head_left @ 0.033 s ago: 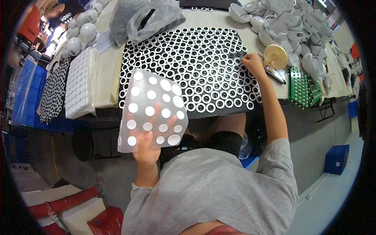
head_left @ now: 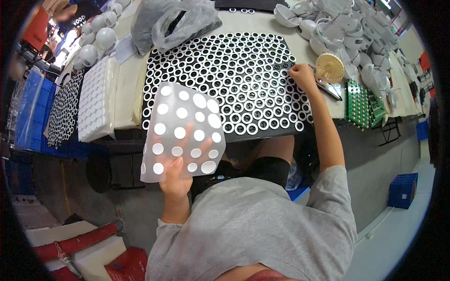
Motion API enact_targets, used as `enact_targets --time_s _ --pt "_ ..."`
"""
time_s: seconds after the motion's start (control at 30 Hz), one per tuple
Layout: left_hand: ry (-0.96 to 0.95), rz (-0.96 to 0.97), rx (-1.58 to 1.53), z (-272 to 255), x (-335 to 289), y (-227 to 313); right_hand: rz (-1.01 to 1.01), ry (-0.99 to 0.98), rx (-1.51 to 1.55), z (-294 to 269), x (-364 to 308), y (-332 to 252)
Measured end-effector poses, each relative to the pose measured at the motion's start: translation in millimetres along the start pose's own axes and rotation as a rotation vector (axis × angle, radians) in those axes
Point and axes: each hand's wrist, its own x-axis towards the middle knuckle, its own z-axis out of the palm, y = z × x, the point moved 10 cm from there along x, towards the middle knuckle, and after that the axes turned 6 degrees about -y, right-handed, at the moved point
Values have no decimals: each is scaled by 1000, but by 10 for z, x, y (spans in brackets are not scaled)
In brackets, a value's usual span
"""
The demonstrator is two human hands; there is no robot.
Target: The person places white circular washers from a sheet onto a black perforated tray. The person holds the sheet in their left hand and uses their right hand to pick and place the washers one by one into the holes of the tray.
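My left hand (head_left: 176, 180) holds up a translucent backing sheet of white round stickers (head_left: 182, 113), thumb in front and fingers showing faintly through from behind. The sheet hangs tilted over the table's near edge and covers part of the ring array. Many white rings with dark centres (head_left: 240, 128) lie in close rows on a black mat (head_left: 276, 133). At the right side of these rows my right hand (head_left: 303, 77) is closed, fingertips down at the rings. Whatever those fingers pinch, if anything, is hidden. Just right of that hand is a round cream-coloured slotted disc (head_left: 329, 68).
Beyond the rings lies a grey plastic bag (head_left: 185, 23). White domed housings (head_left: 328, 37) are heaped at the far right, near green circuit boards (head_left: 357, 104). Stacked sticker sheets (head_left: 97, 98) and a blue crate (head_left: 29, 110) are at left. A person (head_left: 75, 16) is at the far left.
The sticker sheet in my left hand has shifted very slightly. My right hand stays at the same place by the rings.
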Motion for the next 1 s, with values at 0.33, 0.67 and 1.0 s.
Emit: enact_targets --time_s 0.33,0.67,1.0 --pt "28 -62 -2 44 7 -39 -1 73 -214 -69 -95 -156" --pt "142 -192 -32 -102 -106 -214 -636 -314 481 89 -1534 -2115" --pt "1 -195 -74 -121 -145 -212 -299 -976 1269 921 -1956 -2126"
